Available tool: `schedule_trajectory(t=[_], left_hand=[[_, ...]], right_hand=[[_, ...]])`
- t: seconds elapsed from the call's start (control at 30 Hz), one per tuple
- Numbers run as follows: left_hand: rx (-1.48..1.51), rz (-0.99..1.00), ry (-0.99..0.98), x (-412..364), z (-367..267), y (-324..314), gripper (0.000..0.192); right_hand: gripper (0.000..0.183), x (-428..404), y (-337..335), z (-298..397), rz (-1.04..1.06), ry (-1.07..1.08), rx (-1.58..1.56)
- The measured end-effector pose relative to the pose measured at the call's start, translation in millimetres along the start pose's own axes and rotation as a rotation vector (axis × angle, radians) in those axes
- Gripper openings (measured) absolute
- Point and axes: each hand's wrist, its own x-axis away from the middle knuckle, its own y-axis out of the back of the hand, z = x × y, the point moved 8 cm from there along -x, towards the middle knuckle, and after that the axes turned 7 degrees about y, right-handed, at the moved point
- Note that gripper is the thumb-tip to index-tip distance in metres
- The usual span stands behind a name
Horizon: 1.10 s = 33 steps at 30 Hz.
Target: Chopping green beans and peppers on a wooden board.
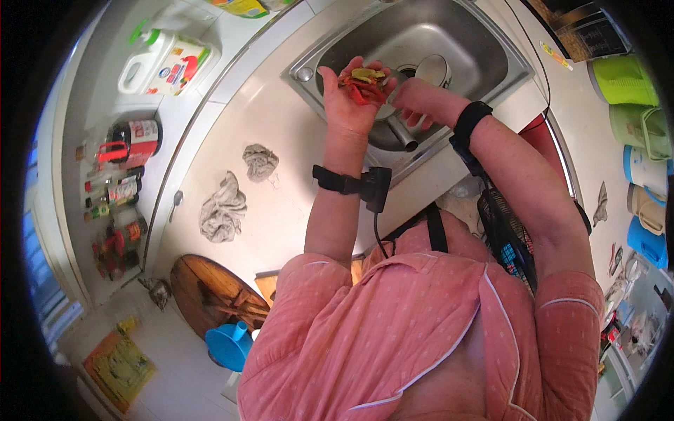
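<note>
Over the stainless steel sink (363,42), my left hand (355,100) lies palm up, its fingers spread and slightly curled. Red and yellow-green vegetable scraps (364,87) rest on its palm and fingers. My right hand (424,102) is beside it to the right, with its fingers bent downward; whether it holds anything is hard to tell. A pale round bowl or cup (433,71) sits in the sink behind my right hand. Below my hands, a metal tube-like spout (403,134) reaches across the near part of the basin.
Two crumpled grey cloths (224,208) lie on the white counter (274,202) at left. A large white jug (171,63) and several bottles line the ledge. A round wooden board (218,294) and a blue plastic vessel (229,344) are lower left. Plastic pitchers (626,81) stand far right.
</note>
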Motion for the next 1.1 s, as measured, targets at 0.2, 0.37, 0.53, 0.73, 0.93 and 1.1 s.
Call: schedule_trajectory(t=[0.2,0.37,0.53,0.73,0.93,1.1], left_hand=[[-0.132,-0.142,-0.126,64.2,18.5,-31.0,0.078],[-0.198,-0.140,-0.190,138.9,36.5,-45.5,0.087],[-0.075,-0.188,-0.314,246.1,49.7,-6.0,0.067],[-0.024,-0.434,-0.333,342.4,117.8,33.8,0.037],[0.030,-0.467,-0.348,429.7,140.0,75.9,0.031],[-0.025,-0.634,-0.458,517.0,126.4,100.9,0.030]], right_hand=[[0.034,28.7,-5.3,9.3,-0.018,0.040,0.033],[0.033,32.8,-26.3,13.0,0.166,0.338,0.236],[0.042,78.3,-97.4,46.8,0.225,0.494,0.298],[0.043,80.5,-160.8,43.1,0.307,0.468,0.180],[0.035,117.2,-268.9,38.4,0.346,0.407,0.423],[0.030,172.6,-361.2,38.1,0.261,1.122,0.771]])
